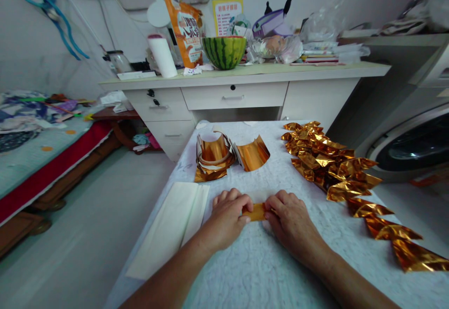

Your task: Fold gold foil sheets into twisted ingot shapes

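Observation:
Between my two hands lies a small strip of gold foil paper (257, 212), low over the cloth-covered table. My left hand (229, 215) pinches its left end with thumb and fingers. At the other end, my right hand (289, 220) closes on the foil in the same way. Beyond them stands a curled stack of gold foil sheets (214, 152), and a single curved gold sheet (253, 154) leans beside it. To the left of my left hand rest white paper sheets (168, 225). Folded gold foil pieces (326, 159) form a heap and a trailing line along the right side.
The table (224, 276) has a pale quilted cover. Behind it stands a white desk (235, 96) bearing a halved watermelon (224, 52), an orange snack bag (185, 31) and a paper roll (163, 55). A washing machine (417, 126) is at right, a bed (38, 159) at left.

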Demonstrator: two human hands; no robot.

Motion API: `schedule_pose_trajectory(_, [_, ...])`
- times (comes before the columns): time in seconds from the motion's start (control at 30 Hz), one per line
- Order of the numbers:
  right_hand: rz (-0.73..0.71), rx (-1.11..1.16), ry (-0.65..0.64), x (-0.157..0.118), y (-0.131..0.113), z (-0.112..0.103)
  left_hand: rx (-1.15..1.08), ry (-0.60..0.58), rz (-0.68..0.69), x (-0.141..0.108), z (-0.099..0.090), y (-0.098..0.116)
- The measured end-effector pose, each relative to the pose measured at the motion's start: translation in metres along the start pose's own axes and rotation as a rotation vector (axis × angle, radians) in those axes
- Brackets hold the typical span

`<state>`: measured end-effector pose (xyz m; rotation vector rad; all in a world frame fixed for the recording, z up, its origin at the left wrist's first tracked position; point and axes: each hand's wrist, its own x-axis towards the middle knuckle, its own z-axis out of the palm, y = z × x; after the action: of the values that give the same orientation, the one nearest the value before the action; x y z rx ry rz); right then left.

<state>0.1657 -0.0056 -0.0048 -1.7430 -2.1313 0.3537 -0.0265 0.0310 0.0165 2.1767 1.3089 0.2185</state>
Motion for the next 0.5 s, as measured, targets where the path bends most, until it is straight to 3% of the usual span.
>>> schedule_pose_trajectory(0.33, [-0.056, -0.052, 0.031, -0.005, 0.028, -0.002, 0.003, -0.032, 0.075, -0.005, -0.005, -0.006])
schedule_pose_trajectory(0.5, [-0.079, -0.058, -0.015, -0.004, 0.040, -0.004, 0.007, -0.036, 0.077, -0.006, -0.006, -0.006])
